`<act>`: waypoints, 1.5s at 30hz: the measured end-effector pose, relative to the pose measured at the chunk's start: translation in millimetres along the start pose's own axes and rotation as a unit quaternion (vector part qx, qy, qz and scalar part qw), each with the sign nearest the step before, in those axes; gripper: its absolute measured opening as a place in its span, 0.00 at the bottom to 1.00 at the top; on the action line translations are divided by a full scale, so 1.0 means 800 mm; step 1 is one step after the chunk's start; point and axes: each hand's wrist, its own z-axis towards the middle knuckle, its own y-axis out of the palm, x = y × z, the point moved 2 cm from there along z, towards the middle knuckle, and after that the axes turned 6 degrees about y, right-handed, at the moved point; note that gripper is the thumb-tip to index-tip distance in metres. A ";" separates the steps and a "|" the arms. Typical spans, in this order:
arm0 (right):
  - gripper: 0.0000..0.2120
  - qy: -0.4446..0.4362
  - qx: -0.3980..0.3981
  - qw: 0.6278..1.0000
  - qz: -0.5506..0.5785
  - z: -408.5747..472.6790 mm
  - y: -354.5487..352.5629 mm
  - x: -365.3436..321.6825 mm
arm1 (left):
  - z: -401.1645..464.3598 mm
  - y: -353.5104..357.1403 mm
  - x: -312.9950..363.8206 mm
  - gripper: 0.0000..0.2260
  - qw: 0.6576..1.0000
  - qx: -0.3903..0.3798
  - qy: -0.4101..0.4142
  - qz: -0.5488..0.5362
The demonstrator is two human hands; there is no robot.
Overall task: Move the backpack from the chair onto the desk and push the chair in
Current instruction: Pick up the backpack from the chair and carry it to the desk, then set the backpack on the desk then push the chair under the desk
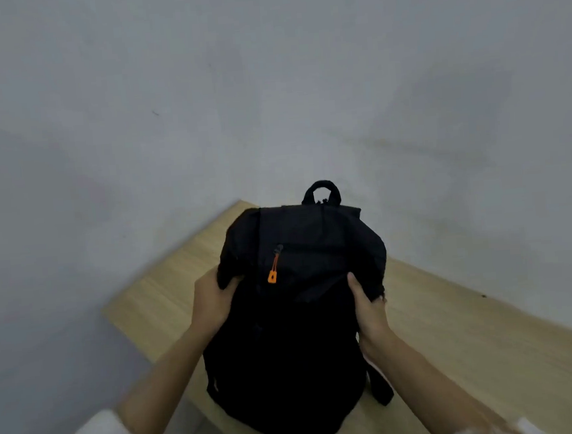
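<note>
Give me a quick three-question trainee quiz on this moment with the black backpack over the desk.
1. True or false: both hands grip the black fabric backpack.
2. What colour is the zipper pull on the bag's front?
A) orange B) green C) white
3. What lies under the backpack?

Key:
1. True: the left hand holds its left side, the right hand its right side.
2. A.
3. The light wooden desk against the grey wall; whether the bag's weight already rests on it cannot be told. The chair is out of view.
</note>
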 end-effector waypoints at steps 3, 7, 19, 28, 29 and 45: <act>0.33 0.018 -0.017 0.999 -0.022 0.054 0.045 -0.017 | 0.067 0.002 -0.009 0.05 1.000 -0.005 0.017 0.024; 0.30 0.020 -0.020 0.996 -0.079 0.119 0.087 -0.021 | 0.164 0.019 -0.039 0.11 0.997 -0.050 0.039 0.045; 0.27 0.112 0.014 0.949 -0.295 0.191 0.064 0.070 | 0.101 0.180 -0.093 0.39 0.894 -0.367 0.183 0.180; 0.34 0.151 -0.024 0.913 -0.379 0.219 0.051 0.087 | 0.051 0.253 -0.121 0.53 0.798 -0.507 0.143 0.291; 0.35 0.154 -0.035 0.906 -0.394 0.221 0.058 0.093 | 0.054 0.253 -0.125 0.53 0.802 -0.505 0.128 0.291; 0.35 0.107 -0.203 0.896 -0.380 0.247 0.236 0.138 | 0.253 0.123 -0.267 0.52 0.756 -0.540 0.158 0.334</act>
